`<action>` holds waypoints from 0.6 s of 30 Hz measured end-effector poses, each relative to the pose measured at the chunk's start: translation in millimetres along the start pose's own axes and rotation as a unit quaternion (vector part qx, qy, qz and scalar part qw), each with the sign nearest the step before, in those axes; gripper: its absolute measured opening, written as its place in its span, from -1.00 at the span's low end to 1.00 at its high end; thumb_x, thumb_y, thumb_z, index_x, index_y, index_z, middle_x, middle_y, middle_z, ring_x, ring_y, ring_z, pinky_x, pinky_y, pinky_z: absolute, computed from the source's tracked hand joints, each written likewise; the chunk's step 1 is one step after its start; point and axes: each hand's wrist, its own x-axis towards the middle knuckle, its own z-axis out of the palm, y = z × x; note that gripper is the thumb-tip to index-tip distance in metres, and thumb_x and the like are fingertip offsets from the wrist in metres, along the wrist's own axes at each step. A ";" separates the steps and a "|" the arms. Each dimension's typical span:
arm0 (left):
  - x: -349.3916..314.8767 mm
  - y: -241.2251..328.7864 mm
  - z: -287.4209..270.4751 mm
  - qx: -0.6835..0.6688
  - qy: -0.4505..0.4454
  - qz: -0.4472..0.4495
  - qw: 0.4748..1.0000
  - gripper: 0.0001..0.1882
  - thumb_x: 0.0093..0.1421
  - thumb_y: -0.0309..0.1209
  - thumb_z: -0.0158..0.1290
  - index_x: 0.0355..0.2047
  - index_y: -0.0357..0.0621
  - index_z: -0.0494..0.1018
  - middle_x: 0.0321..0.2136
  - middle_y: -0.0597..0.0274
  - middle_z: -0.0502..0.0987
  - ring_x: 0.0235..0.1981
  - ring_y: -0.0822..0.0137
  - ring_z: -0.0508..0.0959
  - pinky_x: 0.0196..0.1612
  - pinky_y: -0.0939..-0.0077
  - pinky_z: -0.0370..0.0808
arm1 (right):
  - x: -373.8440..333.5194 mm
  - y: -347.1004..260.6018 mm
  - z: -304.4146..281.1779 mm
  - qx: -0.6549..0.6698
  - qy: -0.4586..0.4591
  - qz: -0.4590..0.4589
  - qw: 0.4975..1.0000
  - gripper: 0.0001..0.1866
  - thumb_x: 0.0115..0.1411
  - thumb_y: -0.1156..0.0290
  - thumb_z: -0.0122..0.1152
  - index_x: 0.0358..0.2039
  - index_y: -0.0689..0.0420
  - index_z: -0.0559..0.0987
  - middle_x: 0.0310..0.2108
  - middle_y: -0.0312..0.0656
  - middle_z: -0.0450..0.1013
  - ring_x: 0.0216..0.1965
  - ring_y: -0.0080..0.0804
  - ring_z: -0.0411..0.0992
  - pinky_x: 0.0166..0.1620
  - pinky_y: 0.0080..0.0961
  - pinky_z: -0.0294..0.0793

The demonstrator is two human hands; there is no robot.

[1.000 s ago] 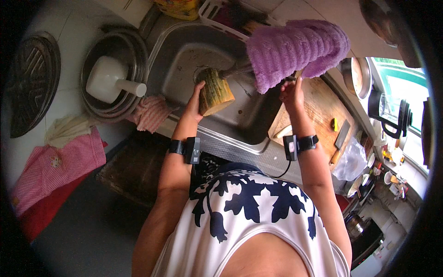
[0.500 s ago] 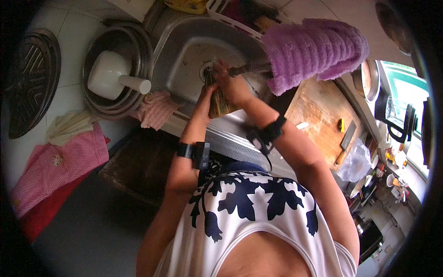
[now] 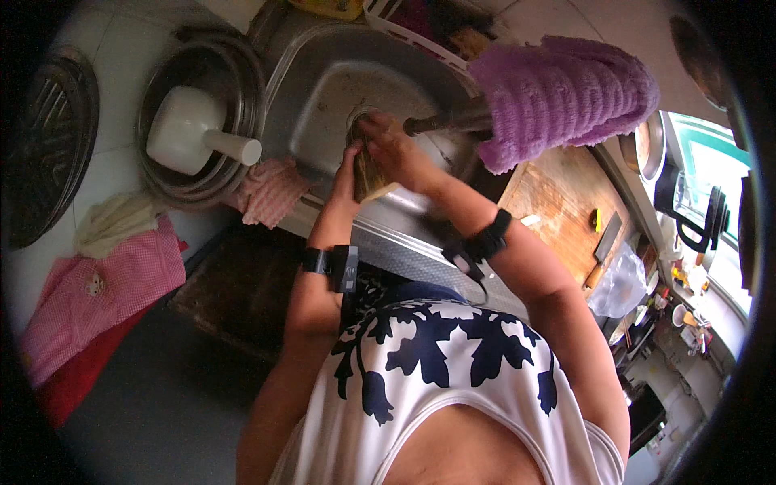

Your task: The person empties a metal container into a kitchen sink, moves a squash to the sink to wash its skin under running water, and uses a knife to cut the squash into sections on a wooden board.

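Left of the sink point(image 3: 412, 81) there is a stack of round metal basins point(image 3: 257, 89). In the top basin lies a white dipper point(image 3: 184, 129), and its handle points toward the sink. At the far side of the sink stands a white plastic basket point(image 3: 416, 39); it contains some dark and brown things, which I cannot identify. Right of the sink, beyond the wooden board point(image 3: 558, 202), is a clear plastic bag point(image 3: 620, 283), whose content I cannot tell. On this board are a knife point(image 3: 608, 234) and a small yellow piece point(image 3: 596, 219).

The squash piece point(image 3: 372, 179) is in the sink area, held near the drain and below the end of the faucet point(image 3: 453, 121). Its skin is dark green with yellowish stripes, and the cut end, turned toward the near edge of the sink, looks pale yellow. The hands cover much of it.

The left hand point(image 3: 346, 179) grips the squash piece from the left, with the fingers bent around it. The right hand point(image 3: 394, 152) lies over its upper right side; it is blurred, so I cannot tell if these fingers grip or only rest. A fluffy purple cloth point(image 3: 566, 97) hangs at the right side of the sink.
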 end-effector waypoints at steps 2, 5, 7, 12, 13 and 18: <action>-14.7 6.4 21.2 0.020 0.005 -0.003 1.000 -0.36 0.16 0.06 -0.14 0.10 -0.14 0.20 -0.01 0.10 0.38 -0.04 0.22 0.44 -0.04 0.32 0.44 | 9.7 11.3 4.3 0.337 -0.012 0.164 0.927 -0.58 0.25 0.32 -0.14 0.09 0.19 0.29 0.16 0.07 0.12 0.20 0.01 0.07 0.19 -0.26 0.11; -11.2 1.1 14.0 0.011 0.006 0.020 1.000 -0.36 0.16 0.07 -0.15 0.09 -0.12 0.21 -0.03 0.08 0.39 -0.05 0.22 0.44 -0.04 0.30 0.43 | -1.4 -6.6 -3.6 0.151 0.074 0.090 0.982 -0.55 0.29 0.27 -0.18 0.14 0.18 0.23 0.17 0.17 0.08 0.20 0.03 0.08 0.20 -0.24 0.06; -4.3 0.3 6.4 -0.063 -0.057 0.028 0.996 -0.34 0.14 0.09 -0.14 0.09 -0.13 0.21 -0.03 0.07 0.38 -0.05 0.22 0.44 -0.03 0.29 0.42 | -7.4 -25.3 -16.0 0.097 0.037 0.085 0.991 -0.54 0.29 0.25 -0.17 0.14 0.19 0.23 0.18 0.17 0.06 0.22 0.03 0.05 0.21 -0.25 0.03; -10.8 5.3 14.1 -0.027 -0.045 0.015 0.999 -0.31 0.13 0.14 -0.17 0.11 -0.10 0.20 0.00 0.09 0.37 -0.01 0.17 0.42 0.03 0.22 0.37 | 7.7 10.6 -2.7 0.165 0.074 0.107 0.978 -0.46 0.30 0.12 -0.18 0.16 0.23 0.19 0.17 0.13 0.12 0.21 -0.10 0.10 0.20 -0.34 0.06; -13.8 2.1 16.8 -0.067 -0.044 0.029 0.996 -0.32 0.14 0.13 -0.19 0.09 -0.11 0.22 -0.01 0.10 0.38 -0.01 0.16 0.41 0.03 0.21 0.37 | 6.9 10.9 -3.2 0.199 0.060 0.150 0.967 -0.44 0.31 0.11 -0.21 0.19 0.22 0.15 0.17 0.11 0.13 0.20 -0.14 0.11 0.20 -0.36 0.05; -7.6 0.7 7.8 -0.142 -0.077 0.032 0.986 -0.31 0.14 0.14 -0.20 0.10 -0.13 0.22 0.00 0.08 0.37 -0.01 0.13 0.41 0.04 0.18 0.35 | -3.4 9.2 11.8 0.156 0.153 0.007 0.976 -0.38 0.31 0.00 -0.26 0.20 0.20 0.13 0.06 -0.03 0.30 0.07 -0.27 0.27 0.14 -0.45 0.11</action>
